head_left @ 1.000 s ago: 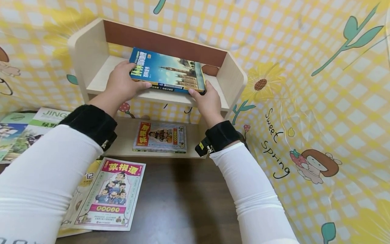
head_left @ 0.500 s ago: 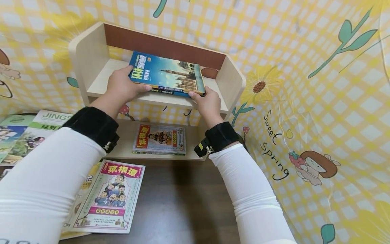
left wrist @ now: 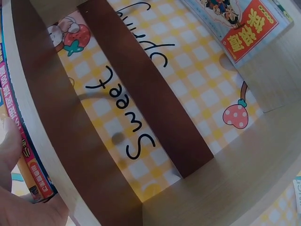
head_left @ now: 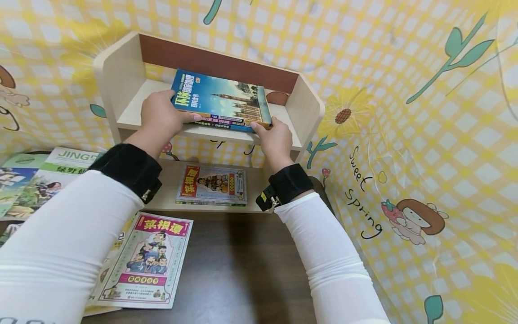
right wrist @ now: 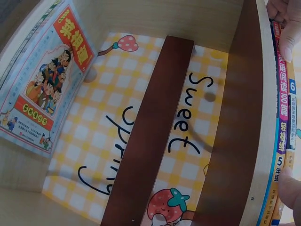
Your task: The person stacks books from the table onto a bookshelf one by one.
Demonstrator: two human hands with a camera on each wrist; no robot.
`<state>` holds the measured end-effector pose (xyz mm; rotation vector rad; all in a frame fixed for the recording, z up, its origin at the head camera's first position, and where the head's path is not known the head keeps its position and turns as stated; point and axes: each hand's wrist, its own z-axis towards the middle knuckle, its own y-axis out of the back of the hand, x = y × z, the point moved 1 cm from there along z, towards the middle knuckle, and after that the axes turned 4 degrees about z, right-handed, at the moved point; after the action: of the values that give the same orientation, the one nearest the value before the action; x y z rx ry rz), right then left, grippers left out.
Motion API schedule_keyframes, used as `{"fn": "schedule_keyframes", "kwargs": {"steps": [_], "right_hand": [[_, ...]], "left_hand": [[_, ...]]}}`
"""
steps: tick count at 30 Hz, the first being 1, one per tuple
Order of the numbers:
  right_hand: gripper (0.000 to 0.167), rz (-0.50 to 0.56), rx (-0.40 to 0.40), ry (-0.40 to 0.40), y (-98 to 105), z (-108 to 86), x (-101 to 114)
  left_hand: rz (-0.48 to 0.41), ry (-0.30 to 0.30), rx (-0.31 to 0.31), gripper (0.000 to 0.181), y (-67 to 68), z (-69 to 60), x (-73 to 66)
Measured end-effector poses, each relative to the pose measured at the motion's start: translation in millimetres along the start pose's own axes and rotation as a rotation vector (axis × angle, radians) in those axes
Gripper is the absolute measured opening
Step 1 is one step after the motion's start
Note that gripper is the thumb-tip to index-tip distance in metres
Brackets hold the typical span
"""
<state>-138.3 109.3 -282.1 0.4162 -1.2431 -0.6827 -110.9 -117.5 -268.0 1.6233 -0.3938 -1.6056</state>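
On upper shelf [head_left: 121, 74]: hands [head_left: 162, 113] gripping book stack [head_left: 220, 96]; lower shelf [head_left: 255, 180]: books [head_left: 214, 184].

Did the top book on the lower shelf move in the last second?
No. In the head view, the top book shows no shift either way against the lower shelf.

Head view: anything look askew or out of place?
One thing: the pink-bannered book lies slanted on a yellow book, their edges not lined up, unlike the neater stack on the lower shelf.
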Motion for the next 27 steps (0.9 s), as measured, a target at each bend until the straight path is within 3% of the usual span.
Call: {"fn": "schedule_keyframes", "kwargs": {"steps": [5, 9, 14, 23, 27], "right_hand": [[0.06, -0.05, 0.026, -0.027, -0.6, -2.3, 1.8], [0.077, -0.024, 0.085, -0.032, -1.3, -4.1, -2.4], [0.081, 0.019, 0.113, 0.045, 2.6, -12.1, -14.6], [0.082, 0.04, 0.094, 0.271, 11.2, -50.8, -48.1], [0.084, 0.064, 0.119, 0.3, 12.6, -75.0, -66.7]], "left_hand": [[-0.081, -0.024, 0.003, 0.086, -4.8, -2.8, 5.1], [-0.154, -0.084, 0.015, 0.078, -6.3, -7.0, 12.0], [-0.128, -0.176, 0.021, 0.079, -2.2, -18.2, 22.9], [-0.096, -0.285, -0.06, 0.082, 9.4, -55.3, 55.6], [-0.084, -0.274, -0.083, 0.082, 10.9, -76.9, 79.3]]}}
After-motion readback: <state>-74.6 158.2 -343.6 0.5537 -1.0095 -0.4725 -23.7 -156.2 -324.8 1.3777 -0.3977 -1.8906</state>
